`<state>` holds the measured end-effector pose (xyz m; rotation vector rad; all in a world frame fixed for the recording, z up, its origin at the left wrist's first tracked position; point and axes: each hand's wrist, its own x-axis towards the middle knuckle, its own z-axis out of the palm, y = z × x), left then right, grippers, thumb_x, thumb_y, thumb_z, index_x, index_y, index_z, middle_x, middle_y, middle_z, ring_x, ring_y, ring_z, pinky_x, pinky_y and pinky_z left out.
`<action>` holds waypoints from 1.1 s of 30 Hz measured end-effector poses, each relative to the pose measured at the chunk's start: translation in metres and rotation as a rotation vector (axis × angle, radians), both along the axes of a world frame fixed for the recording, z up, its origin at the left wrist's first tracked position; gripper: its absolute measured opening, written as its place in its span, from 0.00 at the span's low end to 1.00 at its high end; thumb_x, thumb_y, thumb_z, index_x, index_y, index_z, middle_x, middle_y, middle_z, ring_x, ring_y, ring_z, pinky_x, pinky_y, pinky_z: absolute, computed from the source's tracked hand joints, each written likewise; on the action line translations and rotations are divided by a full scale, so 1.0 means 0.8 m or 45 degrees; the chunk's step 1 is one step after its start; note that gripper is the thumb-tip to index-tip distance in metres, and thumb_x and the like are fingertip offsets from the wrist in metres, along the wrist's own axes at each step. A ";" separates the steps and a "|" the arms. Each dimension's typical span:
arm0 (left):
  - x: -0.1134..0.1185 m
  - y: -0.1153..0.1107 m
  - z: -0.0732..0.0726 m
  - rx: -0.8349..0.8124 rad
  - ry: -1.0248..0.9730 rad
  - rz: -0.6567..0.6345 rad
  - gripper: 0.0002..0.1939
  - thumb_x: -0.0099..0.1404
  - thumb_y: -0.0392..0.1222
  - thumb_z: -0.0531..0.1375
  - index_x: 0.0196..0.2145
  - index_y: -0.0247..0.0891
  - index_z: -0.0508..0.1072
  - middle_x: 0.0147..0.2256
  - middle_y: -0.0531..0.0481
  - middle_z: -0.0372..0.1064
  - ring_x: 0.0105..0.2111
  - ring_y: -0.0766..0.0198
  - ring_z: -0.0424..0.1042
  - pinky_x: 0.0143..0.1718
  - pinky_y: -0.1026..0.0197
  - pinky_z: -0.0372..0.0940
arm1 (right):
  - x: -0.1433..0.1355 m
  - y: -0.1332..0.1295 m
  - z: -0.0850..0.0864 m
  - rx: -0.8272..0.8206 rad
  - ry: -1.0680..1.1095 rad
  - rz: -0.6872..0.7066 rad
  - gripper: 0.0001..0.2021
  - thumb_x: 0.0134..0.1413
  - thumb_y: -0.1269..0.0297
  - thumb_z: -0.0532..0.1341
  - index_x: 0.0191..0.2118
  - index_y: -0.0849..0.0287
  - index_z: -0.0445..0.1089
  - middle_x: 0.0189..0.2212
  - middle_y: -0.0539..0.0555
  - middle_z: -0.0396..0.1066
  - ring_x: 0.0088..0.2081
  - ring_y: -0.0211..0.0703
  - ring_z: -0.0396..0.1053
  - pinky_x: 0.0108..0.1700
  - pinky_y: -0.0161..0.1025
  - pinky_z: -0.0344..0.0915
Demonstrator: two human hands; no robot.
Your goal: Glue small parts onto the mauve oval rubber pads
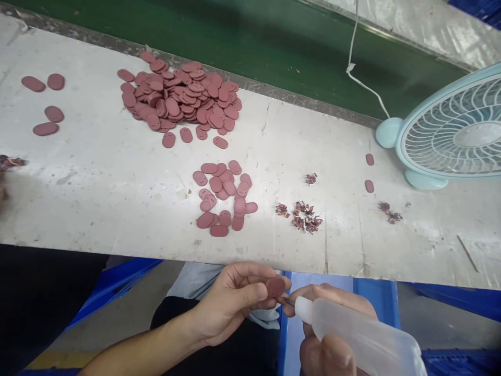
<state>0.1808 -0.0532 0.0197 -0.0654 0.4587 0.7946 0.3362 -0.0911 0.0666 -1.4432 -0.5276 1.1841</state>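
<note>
My left hand pinches a reddish-brown oval disc between thumb and fingers, just off the table's front edge. Wrapped in my right hand is a translucent squeeze bottle with a white cap. Its thin dark nozzle points left and reaches close to the disc's lower right edge; whether it touches, I cannot tell. Past my hands, a loose group of similar oval discs lies on the table. Right of them sit several small dark figurines in a cluster, with one single figurine behind.
A big pile of oval discs stands at the back of the white table. A pale blue fan is at the right, its cord running up. Below the table edge is a blue bin. At far left, a blurred hand shows partly.
</note>
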 end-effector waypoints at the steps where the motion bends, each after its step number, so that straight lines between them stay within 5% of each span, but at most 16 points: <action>1: 0.000 0.000 0.001 -0.007 0.002 -0.001 0.09 0.60 0.38 0.71 0.40 0.39 0.83 0.43 0.43 0.82 0.39 0.65 0.81 0.40 0.70 0.73 | -0.004 0.005 0.004 0.120 -0.250 -0.031 0.22 0.35 0.49 0.75 0.40 0.45 0.79 0.27 0.52 0.74 0.29 0.53 0.71 0.28 0.49 0.68; 4: 0.000 0.000 0.001 -0.005 0.007 -0.003 0.09 0.60 0.38 0.71 0.40 0.40 0.83 0.43 0.44 0.82 0.40 0.65 0.81 0.41 0.70 0.73 | -0.021 0.019 0.015 0.288 -0.632 -0.018 0.20 0.43 0.42 0.71 0.39 0.49 0.80 0.23 0.54 0.73 0.26 0.53 0.71 0.26 0.48 0.66; 12: 0.000 -0.001 0.000 0.014 0.015 -0.010 0.09 0.61 0.39 0.70 0.41 0.39 0.83 0.43 0.44 0.82 0.40 0.63 0.81 0.40 0.70 0.73 | -0.027 0.034 0.027 0.325 -0.695 -0.016 0.18 0.45 0.44 0.71 0.38 0.50 0.80 0.25 0.55 0.75 0.24 0.53 0.71 0.22 0.49 0.68; 16: -0.001 0.001 0.002 0.044 0.013 -0.009 0.09 0.62 0.38 0.69 0.41 0.39 0.82 0.45 0.42 0.81 0.41 0.61 0.82 0.41 0.70 0.73 | 0.028 0.074 0.035 0.331 0.204 -0.033 0.11 0.51 0.56 0.69 0.38 0.57 0.77 0.22 0.52 0.71 0.22 0.44 0.69 0.18 0.39 0.68; 21: -0.007 0.003 0.000 0.044 0.027 -0.003 0.09 0.63 0.38 0.69 0.42 0.37 0.81 0.46 0.40 0.81 0.43 0.60 0.81 0.42 0.69 0.73 | 0.117 0.126 -0.002 0.392 2.281 -0.582 0.23 0.53 0.77 0.67 0.54 0.52 0.70 0.26 0.44 0.68 0.26 0.32 0.67 0.20 0.24 0.67; 24: -0.012 0.005 0.000 0.019 0.062 0.009 0.09 0.63 0.38 0.69 0.42 0.38 0.81 0.46 0.40 0.81 0.43 0.60 0.81 0.43 0.70 0.73 | 0.144 0.136 -0.021 0.519 2.703 -0.765 0.24 0.55 0.81 0.64 0.55 0.55 0.70 0.26 0.45 0.70 0.26 0.32 0.68 0.18 0.21 0.67; 27: -0.018 0.006 -0.001 -0.013 0.104 0.025 0.09 0.63 0.39 0.69 0.42 0.38 0.82 0.47 0.41 0.80 0.43 0.60 0.81 0.43 0.69 0.74 | 0.142 0.133 -0.018 0.432 2.222 -0.236 0.24 0.49 0.77 0.70 0.53 0.58 0.70 0.22 0.43 0.64 0.21 0.33 0.66 0.12 0.23 0.64; 30: -0.022 0.006 0.000 -0.045 0.138 0.030 0.09 0.62 0.39 0.69 0.42 0.37 0.82 0.48 0.40 0.80 0.43 0.60 0.81 0.43 0.68 0.74 | 0.116 0.137 -0.003 0.469 0.806 0.195 0.14 0.55 0.59 0.68 0.46 0.58 0.72 0.20 0.41 0.59 0.15 0.28 0.57 0.08 0.22 0.54; 33: -0.023 0.006 0.001 -0.057 0.155 0.032 0.09 0.62 0.38 0.69 0.42 0.37 0.82 0.48 0.39 0.80 0.42 0.59 0.81 0.43 0.68 0.75 | 0.086 0.169 0.008 0.416 -0.451 0.297 0.09 0.61 0.58 0.63 0.40 0.57 0.75 0.20 0.43 0.63 0.17 0.30 0.60 0.17 0.28 0.59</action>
